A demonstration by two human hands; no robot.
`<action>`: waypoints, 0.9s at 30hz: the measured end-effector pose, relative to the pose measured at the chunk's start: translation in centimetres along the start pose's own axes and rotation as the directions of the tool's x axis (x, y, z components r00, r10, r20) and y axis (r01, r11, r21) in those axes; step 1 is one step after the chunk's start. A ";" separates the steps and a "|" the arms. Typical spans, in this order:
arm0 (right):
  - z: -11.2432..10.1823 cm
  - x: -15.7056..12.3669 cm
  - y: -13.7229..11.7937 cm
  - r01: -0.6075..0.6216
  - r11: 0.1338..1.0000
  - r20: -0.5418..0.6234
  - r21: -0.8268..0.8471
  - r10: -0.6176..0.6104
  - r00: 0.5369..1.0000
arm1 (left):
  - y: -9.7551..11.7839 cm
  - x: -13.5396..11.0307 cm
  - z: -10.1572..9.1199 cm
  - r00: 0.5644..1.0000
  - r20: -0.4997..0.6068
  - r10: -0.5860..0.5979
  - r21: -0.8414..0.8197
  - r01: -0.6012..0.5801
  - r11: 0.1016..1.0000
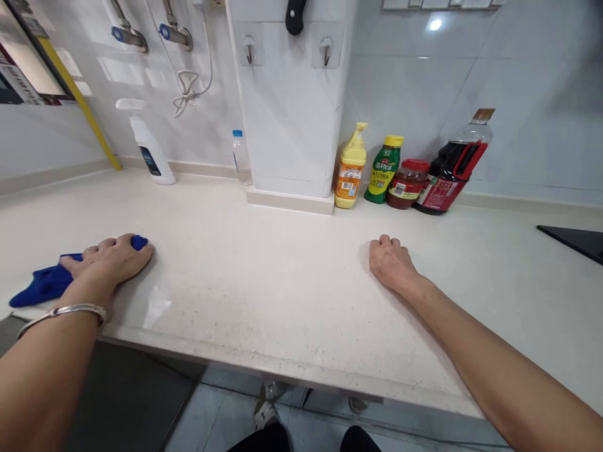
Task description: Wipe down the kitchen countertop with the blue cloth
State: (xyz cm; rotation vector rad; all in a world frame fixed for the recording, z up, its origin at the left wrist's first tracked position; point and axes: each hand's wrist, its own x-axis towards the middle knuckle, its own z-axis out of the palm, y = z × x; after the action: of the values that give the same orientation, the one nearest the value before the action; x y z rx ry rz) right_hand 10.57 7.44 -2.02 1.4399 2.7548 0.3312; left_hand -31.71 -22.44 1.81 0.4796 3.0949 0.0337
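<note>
My left hand (108, 258) presses down on a blue cloth (44, 284) at the left of the pale countertop (264, 270). The cloth bunches out past the thumb side and trails to the left, near the front edge; the part beneath my palm is hidden. A silver bangle (75, 309) circles the left wrist. Right of the middle, my right hand (392, 262) rests on the counter as a loose fist, and no object shows in it. Small dark specks dot the surface between the two hands, mostly toward the front.
Against the wall stand a white spray bottle (151, 150), a small clear bottle (241, 158), a yellow pump bottle (351, 168), a green bottle (383, 171), a red-lidded jar (407, 184) and a large dark sauce bottle (450, 168). A wall column (289, 125) juts forward. A black flat object (577, 242) lies far right.
</note>
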 end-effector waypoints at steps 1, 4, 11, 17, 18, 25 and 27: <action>0.0 0.0 0.0 -0.002 1.000 -0.001 0.003 0.002 1.000 | 0.7 -0.2 0.0 1.000 -0.003 0.024 -0.001 -0.024 1.000; -0.1 0.0 -0.1 -0.002 1.000 0.001 0.017 0.002 1.000 | 3.3 -1.1 0.3 0.991 -0.023 0.132 0.002 -0.132 0.991; -0.2 0.0 -0.1 -0.007 0.999 0.002 0.043 0.007 1.000 | 10.5 -5.0 1.7 0.890 -0.113 0.442 -0.007 -0.445 0.895; -0.6 -0.1 -0.2 -0.013 0.998 0.017 0.068 0.011 1.000 | 13.3 -8.2 2.4 0.819 -0.134 0.558 0.002 -0.563 0.826; -0.7 -0.1 -0.2 -0.015 0.997 0.024 0.072 0.013 1.000 | 13.4 -8.8 2.4 0.808 -0.135 0.573 0.005 -0.578 0.816; -0.9 -0.3 -0.1 -0.006 0.996 0.025 0.093 0.004 1.000 | 14.3 -13.3 2.7 0.749 -0.155 0.644 0.002 -0.652 0.758; -0.8 -0.4 -0.1 -0.006 0.995 0.018 0.100 0.004 1.000 | 14.3 -14.5 2.9 0.734 -0.155 0.661 -0.008 -0.670 0.742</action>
State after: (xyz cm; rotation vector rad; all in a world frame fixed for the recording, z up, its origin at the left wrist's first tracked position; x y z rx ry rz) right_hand 10.64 6.96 -1.26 1.4636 2.7916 0.1824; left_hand -13.48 -13.14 -0.66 1.6232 2.8351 0.1766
